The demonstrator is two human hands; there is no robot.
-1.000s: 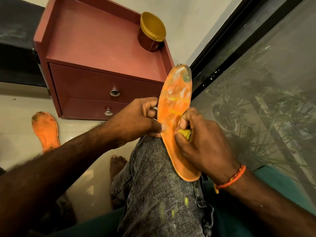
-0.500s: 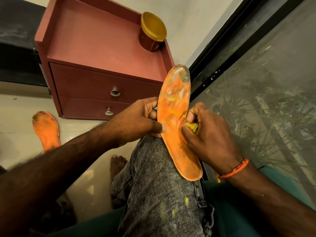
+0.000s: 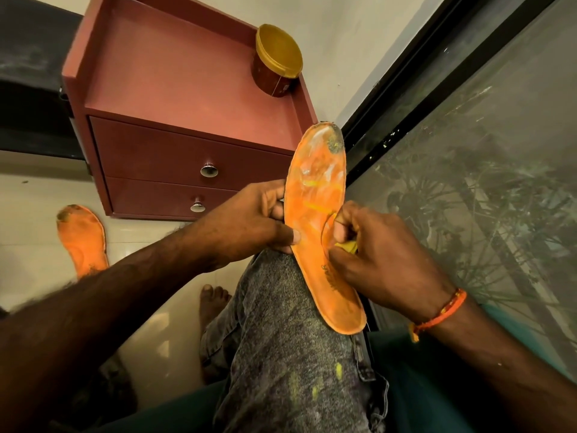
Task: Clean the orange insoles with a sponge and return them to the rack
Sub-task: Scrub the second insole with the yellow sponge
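Observation:
An orange insole with whitish smears and a dark dirty toe rests on my raised knee, toe pointing away. My left hand pinches its left edge at the middle. My right hand presses a small yellow sponge against the insole's right side, fingers closed around it; most of the sponge is hidden. A second orange insole with a dirty toe lies on the pale floor at the left.
A reddish cabinet with two drawers and metal knobs stands ahead, a gold-lidded jar at its back right corner. A dark-framed glass pane runs along the right. My bare foot rests on the floor below the knee.
My right hand with the sponge has slid up the insole from the heel area toward its middle. The left hand and the insole have stayed almost still.

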